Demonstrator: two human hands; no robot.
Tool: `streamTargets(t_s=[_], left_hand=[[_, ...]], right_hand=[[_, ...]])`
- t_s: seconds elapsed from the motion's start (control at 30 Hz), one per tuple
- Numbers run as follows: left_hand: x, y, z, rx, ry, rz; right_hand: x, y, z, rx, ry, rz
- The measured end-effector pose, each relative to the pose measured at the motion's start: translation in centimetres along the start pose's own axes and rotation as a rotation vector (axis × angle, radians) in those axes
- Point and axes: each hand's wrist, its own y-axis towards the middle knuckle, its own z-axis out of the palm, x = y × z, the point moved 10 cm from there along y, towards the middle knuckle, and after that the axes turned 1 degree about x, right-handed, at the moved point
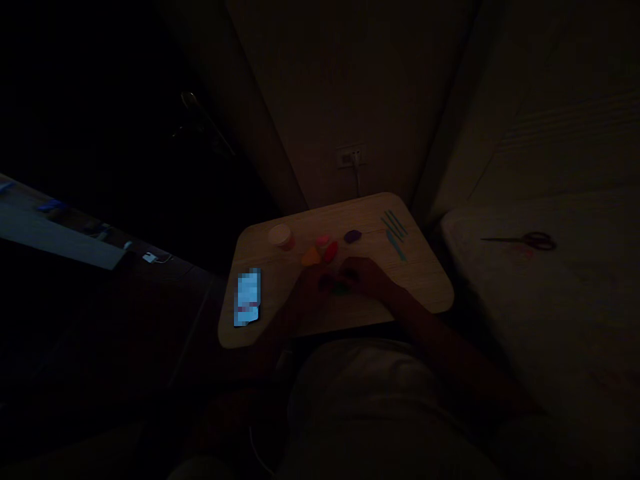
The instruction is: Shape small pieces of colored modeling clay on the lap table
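Note:
The scene is very dark. Both hands rest on a small wooden lap table (425, 287). My left hand (307, 290) and my right hand (367, 277) meet around dark lumps of clay (335, 283), reddish and greenish, at the table's middle. Their fingers are too dim to read. Just beyond them lie orange (311, 256), red (331, 251), pink (323, 239) and purple (353, 236) clay pieces. A small round tub (281, 237) stands at the far left of the table.
A lit phone (247, 298) lies at the table's left edge. Teal plastic modelling tools (395, 233) lie at the far right corner. Scissors (525, 240) rest on the bed to the right. A wall socket (351, 157) with a cable is behind the table.

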Motion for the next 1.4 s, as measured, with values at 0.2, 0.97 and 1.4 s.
streamTargets(t_s=[0.2,0.97,1.4], left_hand=[[0.5,-0.3,0.0,-0.002,-0.029,-0.064],[0.4,0.6,-0.4,0.042,0.023,-0.195],[-1.7,-1.6,0.5,0.011,0.334,0.075]], right_hand=[[0.3,0.1,0.5,0.035,0.026,-0.085],[1.6,-0.4,0.8,0.003,-0.038,-0.193],[1.7,-0.6,0.9,0.058,-0.068,-0.171]])
